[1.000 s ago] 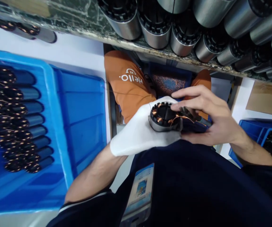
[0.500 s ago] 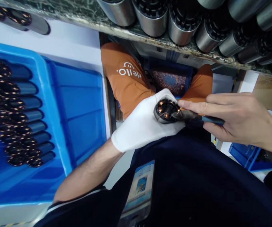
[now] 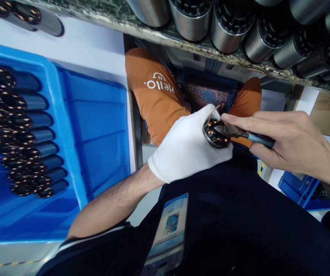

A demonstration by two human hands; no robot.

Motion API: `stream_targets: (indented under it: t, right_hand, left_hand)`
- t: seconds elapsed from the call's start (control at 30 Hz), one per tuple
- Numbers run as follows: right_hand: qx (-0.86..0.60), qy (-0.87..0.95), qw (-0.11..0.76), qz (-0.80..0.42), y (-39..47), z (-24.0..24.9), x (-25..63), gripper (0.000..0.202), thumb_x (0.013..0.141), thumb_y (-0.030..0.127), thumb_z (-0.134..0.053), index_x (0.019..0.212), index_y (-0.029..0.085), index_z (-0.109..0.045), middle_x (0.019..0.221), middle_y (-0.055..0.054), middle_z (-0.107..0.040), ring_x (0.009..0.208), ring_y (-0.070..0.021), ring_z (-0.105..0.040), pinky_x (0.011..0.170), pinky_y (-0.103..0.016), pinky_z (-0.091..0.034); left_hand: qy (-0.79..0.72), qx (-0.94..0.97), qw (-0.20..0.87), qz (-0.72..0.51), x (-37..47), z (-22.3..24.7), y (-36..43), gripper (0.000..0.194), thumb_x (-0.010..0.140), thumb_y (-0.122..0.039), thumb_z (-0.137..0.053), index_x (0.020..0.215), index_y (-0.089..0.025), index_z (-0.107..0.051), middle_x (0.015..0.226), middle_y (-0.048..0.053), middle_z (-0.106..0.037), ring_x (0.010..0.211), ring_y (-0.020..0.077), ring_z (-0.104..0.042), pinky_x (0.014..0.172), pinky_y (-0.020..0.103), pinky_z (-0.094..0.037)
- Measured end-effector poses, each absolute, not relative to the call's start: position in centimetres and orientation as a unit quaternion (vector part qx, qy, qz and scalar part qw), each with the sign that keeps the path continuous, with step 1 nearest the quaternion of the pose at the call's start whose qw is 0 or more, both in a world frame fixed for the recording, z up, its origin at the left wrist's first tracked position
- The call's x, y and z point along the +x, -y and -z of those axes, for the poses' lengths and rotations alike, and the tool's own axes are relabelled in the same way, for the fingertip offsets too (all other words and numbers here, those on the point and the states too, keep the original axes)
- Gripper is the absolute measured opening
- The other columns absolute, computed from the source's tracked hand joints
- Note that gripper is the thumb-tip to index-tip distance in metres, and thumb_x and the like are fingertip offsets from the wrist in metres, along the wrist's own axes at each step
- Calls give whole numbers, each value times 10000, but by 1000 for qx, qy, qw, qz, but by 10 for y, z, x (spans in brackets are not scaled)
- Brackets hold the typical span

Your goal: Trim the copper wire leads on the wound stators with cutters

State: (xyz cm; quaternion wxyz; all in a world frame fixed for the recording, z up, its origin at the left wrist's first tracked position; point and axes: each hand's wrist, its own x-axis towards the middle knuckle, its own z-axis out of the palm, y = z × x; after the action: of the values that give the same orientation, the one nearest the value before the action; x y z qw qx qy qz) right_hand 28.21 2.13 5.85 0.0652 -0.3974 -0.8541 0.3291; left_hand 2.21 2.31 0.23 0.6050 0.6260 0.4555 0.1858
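Note:
My left hand [image 3: 188, 145], in a white glove, is wrapped round a dark cylindrical motor part [image 3: 216, 142]. Its open end, with black slots and copper windings, faces up toward me. My bare right hand [image 3: 288, 136] grips a pair of pliers [image 3: 254, 137] with bluish handles. The metal jaws lie over the part's open end, among the windings; whether they pinch a wire cannot be seen. My right index fingertip is close to the part's rim.
A blue tray [image 3: 53, 82] at the left holds several wound parts [image 3: 43, 136]. Metal cylinders [image 3: 193, 25] line a worn shelf edge [image 3: 165, 40] above. Below sits a bin of copper bits [image 3: 208, 94]. A phone-like screen [image 3: 172, 226] hangs at my chest.
Both hands, with the part and the pliers, have moved slightly right in view. The part has turned, and the plier jaws now lie further over its open end. The camera view has shifted a little.

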Motion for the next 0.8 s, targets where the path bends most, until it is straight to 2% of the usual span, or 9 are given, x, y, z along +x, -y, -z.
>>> stream_targets:
  t: [0.13, 0.3, 0.37, 0.47, 0.53, 0.63, 0.67, 0.73, 0.8]
  right_hand:
    - [-412, 854, 48, -312, -24, -54, 282, 721, 1043, 167, -647, 1762, 218, -622, 1097, -103, -709, 957, -301, -656, 824, -473, -522]
    - [-410, 850, 46, -328, -24, -53, 283, 704, 1064, 205, -675, 1760, 296, -626, 991, -40, -733, 817, -237, -670, 664, -418, -452]
    - [-404, 841, 39, -358, -26, -51, 287, 711, 1065, 212, -669, 1768, 312, -620, 1023, -9, -788, 793, -214, -711, 664, -397, -501]
    - [-400, 821, 63, -403, -29, -44, 291, 641, 1065, 186, -651, 1703, 233, -685, 1335, -26, -848, 1024, -250, -845, 842, -406, -641]
    - [-408, 799, 96, -432, -28, -37, 289, 611, 1077, 312, -793, 1671, 204, -707, 1490, -67, -796, 1218, -292, -845, 1001, -414, -674]
    - [-402, 760, 169, -483, -24, -23, 279, 812, 917, 504, -1016, 1628, 247, -721, 1531, -103, -773, 1368, -319, -790, 1174, -414, -639]
    - [-398, 747, 192, -496, -24, -19, 275, 757, 887, 468, -1037, 1555, 253, -754, 1469, -97, -795, 1325, -306, -801, 1151, -402, -643]
    - [-393, 709, 217, -544, -24, -11, 269, 525, 875, 334, -1023, 1340, 227, -805, 1158, -41, -826, 1005, -212, -818, 923, -312, -656]
    - [-374, 638, 208, -640, -28, -4, 267, 366, 868, 232, -998, 1171, 192, -796, 836, 44, -696, 667, -100, -623, 649, -214, -523]
  left_hand:
    - [-469, 700, 482, -241, 29, 1, -13, 184, 902, -307, -663, 1023, -193, -585, 891, 46, -708, 749, 234, -674, 723, 442, -508]
    - [-453, 723, 473, -219, 29, 5, -8, 223, 925, -339, -690, 1068, -191, -606, 902, 56, -736, 748, 251, -715, 704, 429, -501]
    - [-436, 696, 531, -210, 28, 7, -12, 243, 920, -344, -730, 1066, -183, -620, 956, 64, -762, 813, 250, -743, 757, 422, -531]
    - [-393, 533, 719, -210, 28, 11, -21, 314, 879, -329, -814, 1090, -152, -662, 1048, 66, -782, 922, 217, -748, 863, 384, -587]
    - [-346, 375, 837, -196, 30, 15, -22, 256, 845, -327, -815, 985, -155, -687, 959, 51, -752, 861, 192, -698, 804, 352, -570]
    - [-280, 202, 923, -172, 32, 23, -12, 204, 861, -354, -792, 862, -162, -723, 903, 76, -725, 859, 223, -690, 809, 377, -578]
    - [-268, 168, 932, -178, 31, 25, -7, 245, 906, -400, -799, 898, -161, -749, 985, 102, -755, 938, 257, -728, 882, 409, -613]
    - [-255, 146, 931, -218, 24, 29, 5, 408, 1057, -584, -756, 1142, -186, -790, 1253, 134, -788, 1173, 318, -772, 1073, 475, -645]
    - [-291, 280, 863, -305, 11, 28, 12, 533, 1114, -677, -712, 1450, -263, -715, 1488, 126, -731, 1416, 320, -714, 1221, 480, -602]
